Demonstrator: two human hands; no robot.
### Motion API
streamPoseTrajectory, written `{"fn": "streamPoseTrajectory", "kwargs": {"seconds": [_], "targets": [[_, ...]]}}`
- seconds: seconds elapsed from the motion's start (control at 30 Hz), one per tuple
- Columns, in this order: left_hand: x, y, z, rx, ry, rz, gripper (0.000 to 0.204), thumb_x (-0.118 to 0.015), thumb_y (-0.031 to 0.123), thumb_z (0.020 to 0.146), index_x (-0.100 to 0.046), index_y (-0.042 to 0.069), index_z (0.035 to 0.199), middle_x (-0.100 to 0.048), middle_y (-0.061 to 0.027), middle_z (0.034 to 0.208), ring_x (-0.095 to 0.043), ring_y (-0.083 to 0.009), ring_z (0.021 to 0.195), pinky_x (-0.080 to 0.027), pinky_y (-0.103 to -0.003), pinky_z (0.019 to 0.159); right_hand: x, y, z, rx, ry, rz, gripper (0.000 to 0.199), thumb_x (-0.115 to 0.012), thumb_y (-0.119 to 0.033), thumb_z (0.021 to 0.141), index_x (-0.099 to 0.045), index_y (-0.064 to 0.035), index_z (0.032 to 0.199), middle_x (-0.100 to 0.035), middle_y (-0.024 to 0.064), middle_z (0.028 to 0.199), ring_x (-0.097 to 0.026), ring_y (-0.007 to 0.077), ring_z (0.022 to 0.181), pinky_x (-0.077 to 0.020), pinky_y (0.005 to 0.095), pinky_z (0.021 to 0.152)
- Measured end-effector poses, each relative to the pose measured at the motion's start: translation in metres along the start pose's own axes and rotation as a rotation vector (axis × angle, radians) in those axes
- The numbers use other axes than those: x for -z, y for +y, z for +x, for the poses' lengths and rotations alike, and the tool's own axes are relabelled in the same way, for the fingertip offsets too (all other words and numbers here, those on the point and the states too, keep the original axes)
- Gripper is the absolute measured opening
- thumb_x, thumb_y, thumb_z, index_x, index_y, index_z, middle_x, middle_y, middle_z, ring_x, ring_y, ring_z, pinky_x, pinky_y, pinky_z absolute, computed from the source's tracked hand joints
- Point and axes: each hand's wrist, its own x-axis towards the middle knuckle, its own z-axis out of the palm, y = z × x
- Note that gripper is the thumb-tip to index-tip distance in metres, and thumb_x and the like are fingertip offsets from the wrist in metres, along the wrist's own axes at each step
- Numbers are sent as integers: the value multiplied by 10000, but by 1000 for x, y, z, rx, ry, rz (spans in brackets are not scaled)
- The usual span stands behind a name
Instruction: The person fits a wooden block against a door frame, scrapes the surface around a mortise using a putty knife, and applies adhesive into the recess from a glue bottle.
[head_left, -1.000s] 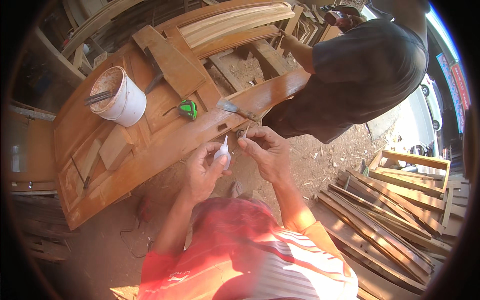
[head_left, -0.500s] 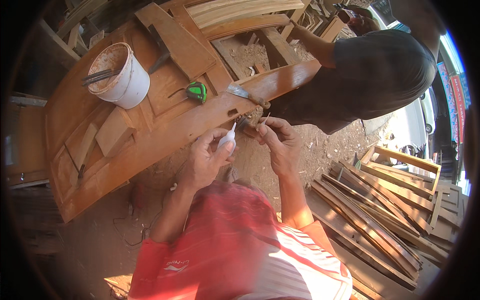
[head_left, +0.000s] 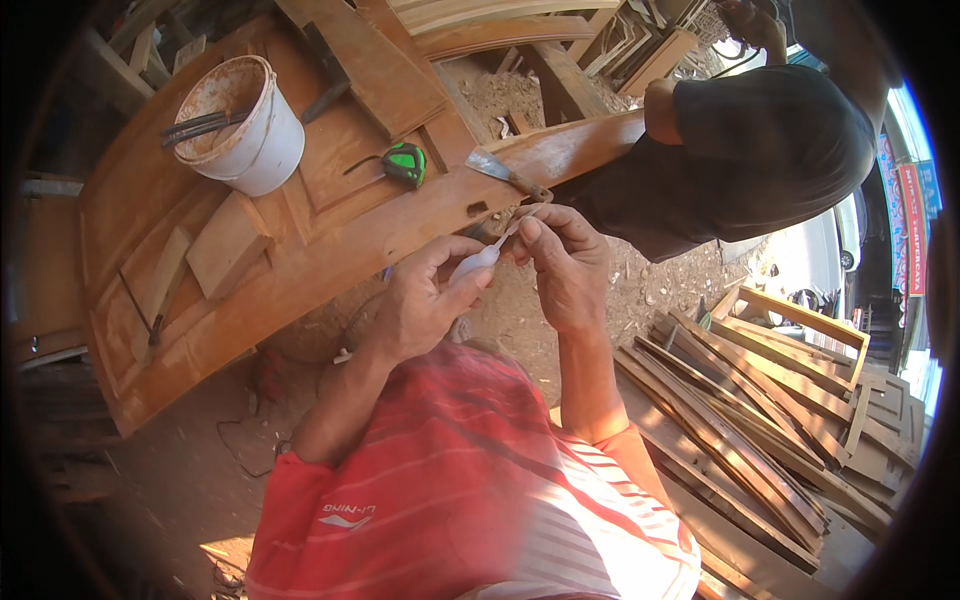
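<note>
My left hand [head_left: 415, 295] is closed around a small white squeeze bottle [head_left: 474, 264] with a thin pointed nozzle. The bottle leans to the right, and its tip meets or nearly meets a thin, pale sliver [head_left: 531, 211], apparently wood, pinched between the thumb and fingers of my right hand [head_left: 566, 270]. My fingertips hide part of the sliver. Both hands are held in the air at the near edge of a brown wooden door [head_left: 350, 262] with a small rectangular slot cut in it. Just beyond my right hand, a putty knife [head_left: 503, 174] lies on the door.
On the door are a green tape measure [head_left: 404, 163], a white bucket [head_left: 262, 150] with tools in it, and wood blocks [head_left: 226, 248]. Another person in dark clothing [head_left: 740, 150] bends at the right. Wooden strips and frames [head_left: 740, 440] lie on the ground at the lower right.
My left hand has tilted the bottle to the right and brought its nozzle up to the sliver. Before, the bottle stood more upright and apart from it.
</note>
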Motion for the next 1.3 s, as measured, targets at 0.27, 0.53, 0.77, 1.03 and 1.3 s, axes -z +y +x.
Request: {"fn": "streamPoseTrajectory", "kwargs": {"seconds": [0.27,0.53,0.77,1.03,1.3], "targets": [[6,-1,4,-5,-25,16,280,-707,146,1016,-642,7,1251,-684,-51,1081,-664,-93,941,-600,-265,759,-1,2,6,-14,3,-21,140,-747,-95,982,-731,10,1073,-720,43,905,-663,107,763,-522,251,678],[6,0,8,-19,-16,20,286,-716,133,1006,-650,7,1254,-692,-51,1102,-659,-89,927,-586,-260,746,-1,2,10,-16,-24,-5,114,-713,-61,997,-703,17,1079,-716,79,939,-664,125,755,-538,270,675],[10,-7,6,-194,70,325,306,-691,276,1023,-631,21,1180,-682,-113,1007,-651,-170,853,-525,-326,746,-6,-7,10,-78,-115,-19,111,-738,-74,982,-714,18,1041,-717,47,895,-679,105,787,-552,258,709],[17,-1,-3,-346,75,373,273,-667,262,1039,-577,37,1163,-637,-121,930,-629,-227,785,-520,-367,717,-22,-7,2,-73,-195,-11,86,-726,-37,974,-694,24,1026,-710,58,883,-661,104,767,-543,264,715],[24,16,-15,-530,134,479,237,-682,158,1024,-555,33,1181,-631,-141,949,-628,-272,782,-524,-386,722,-37,-7,-2,128,-296,-99,43,-676,5,986,-638,23,981,-645,102,914,-642,123,738,-556,253,671]]}}
